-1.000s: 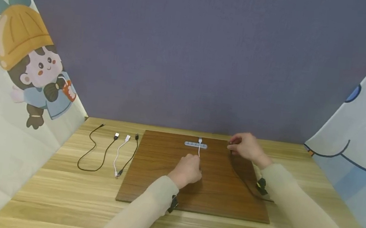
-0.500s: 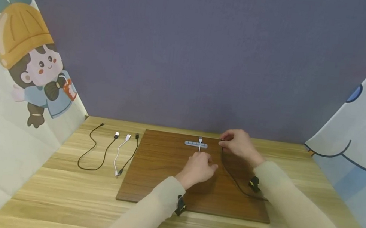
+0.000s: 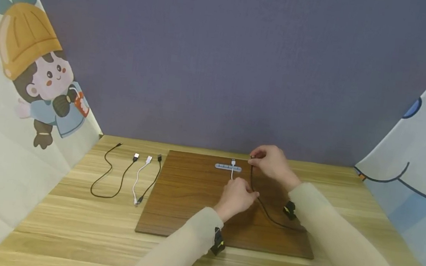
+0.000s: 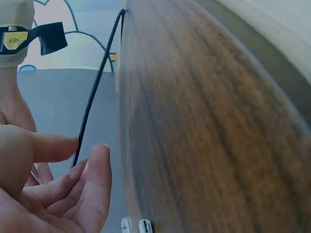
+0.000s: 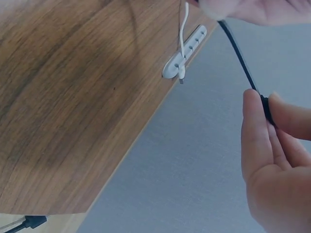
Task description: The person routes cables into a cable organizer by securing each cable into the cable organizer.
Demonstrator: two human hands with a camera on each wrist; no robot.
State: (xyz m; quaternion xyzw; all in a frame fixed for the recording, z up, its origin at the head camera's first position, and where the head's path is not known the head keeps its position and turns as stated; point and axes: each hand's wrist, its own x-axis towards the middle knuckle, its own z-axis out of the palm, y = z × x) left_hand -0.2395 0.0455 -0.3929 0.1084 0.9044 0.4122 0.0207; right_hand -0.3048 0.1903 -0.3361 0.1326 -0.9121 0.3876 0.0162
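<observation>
A black cable (image 3: 272, 219) hangs between both hands over the right side of the brown wooden board (image 3: 182, 195). My right hand (image 3: 272, 162) pinches its dark plug (image 5: 267, 110) between thumb and fingers, raised near the board's back edge. Lower down, my left hand (image 3: 236, 197) has the cable between thumb and fingertips; in the left wrist view the thumb (image 4: 63, 147) lies against it. Left of the right hand, a pale grey cable clip strip (image 3: 223, 167) sits near the board's back edge. A white cable (image 5: 183, 29) runs through one slot at its end, connector past the strip.
On the light wood table (image 3: 68, 222), left of the board, lie a long black USB cable (image 3: 92, 187), a short white cable (image 3: 137, 179) and a short black cable (image 3: 150, 185). A grey-blue panel (image 3: 221, 63) rises behind the table, with printed cloths on both sides.
My right hand has moved left with the black cable's plug, closer to the clip strip. My left hand has left the white cable and moved right onto the black cable.
</observation>
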